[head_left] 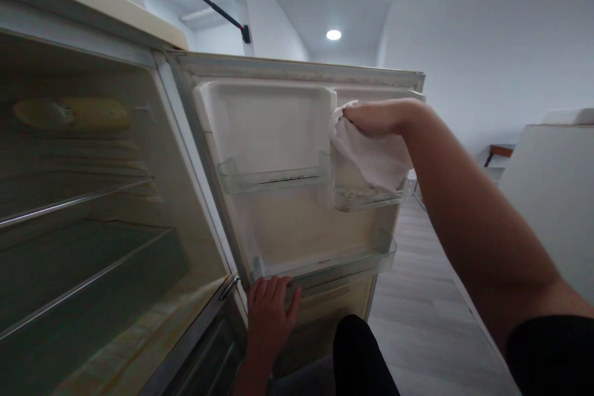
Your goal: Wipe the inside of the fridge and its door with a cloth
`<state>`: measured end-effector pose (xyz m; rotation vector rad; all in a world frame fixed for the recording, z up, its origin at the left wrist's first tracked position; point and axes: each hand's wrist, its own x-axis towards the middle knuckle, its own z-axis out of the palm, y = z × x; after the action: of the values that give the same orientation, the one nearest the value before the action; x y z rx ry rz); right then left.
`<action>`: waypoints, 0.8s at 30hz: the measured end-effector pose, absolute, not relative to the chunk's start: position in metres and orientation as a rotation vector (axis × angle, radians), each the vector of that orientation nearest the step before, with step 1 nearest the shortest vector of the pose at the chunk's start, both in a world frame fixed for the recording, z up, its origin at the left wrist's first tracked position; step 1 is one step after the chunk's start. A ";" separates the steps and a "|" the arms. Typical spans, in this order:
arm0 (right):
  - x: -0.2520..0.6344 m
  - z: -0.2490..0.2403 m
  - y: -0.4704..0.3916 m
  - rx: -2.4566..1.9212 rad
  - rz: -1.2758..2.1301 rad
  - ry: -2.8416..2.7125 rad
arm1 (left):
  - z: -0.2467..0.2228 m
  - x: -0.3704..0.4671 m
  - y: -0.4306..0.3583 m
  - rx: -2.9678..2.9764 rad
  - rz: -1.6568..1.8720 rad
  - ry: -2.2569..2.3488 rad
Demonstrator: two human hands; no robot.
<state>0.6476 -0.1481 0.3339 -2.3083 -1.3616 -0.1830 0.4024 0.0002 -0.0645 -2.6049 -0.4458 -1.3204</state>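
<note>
An opened fridge door [283, 117] with clear plastic shelves fills the middle of the head view. My right hand [378, 116] grips a white cloth [371, 151], which hangs against the door's upper right part, above a small shelf [366, 199]. Low on the door, my left hand [271, 309] rests its fingers on the left end of the bottom door shelf [343, 269]; it holds no separate object. The upper left door shelf [278, 180] has dark lettering along its front. What lies behind the cloth is hidden.
The fridge interior [176, 161] is at the left, with glass shelves [74, 201] and a yellowed lamp cover [74, 114]. My knee [359, 346] is below the door. A white cabinet [552, 192] stands at the right beyond grey flooring [417, 315].
</note>
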 end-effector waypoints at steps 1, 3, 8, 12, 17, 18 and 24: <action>0.645 0.335 -0.148 -2.298 -0.124 -1.375 | -0.065 0.402 0.000 -2.603 -1.316 -0.448; 0.638 0.336 -0.153 -2.311 0.028 -1.363 | -0.066 0.401 0.001 -2.610 -1.304 -0.461; 0.635 0.336 -0.183 -2.446 -0.108 -1.500 | -0.067 0.393 0.005 -2.644 -1.290 -0.459; 0.649 0.332 -0.210 -2.601 -0.140 -1.317 | -0.066 0.385 0.008 -2.627 -1.323 -0.407; 0.649 0.324 -0.223 -2.701 -0.466 -1.270 | -0.058 0.380 0.001 -2.720 -1.352 -0.456; 0.647 0.323 -0.222 -2.698 -0.484 -1.290 | -0.053 0.380 -0.002 -2.786 -1.346 -0.507; 0.632 0.323 -0.198 -2.628 -0.439 -1.332 | -0.007 0.391 -0.011 -3.419 -1.562 -1.051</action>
<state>0.6315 -0.1982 0.3231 -2.6279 -1.3323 -0.4390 0.3907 -0.0114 -0.0071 -3.4188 -1.0514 -1.5625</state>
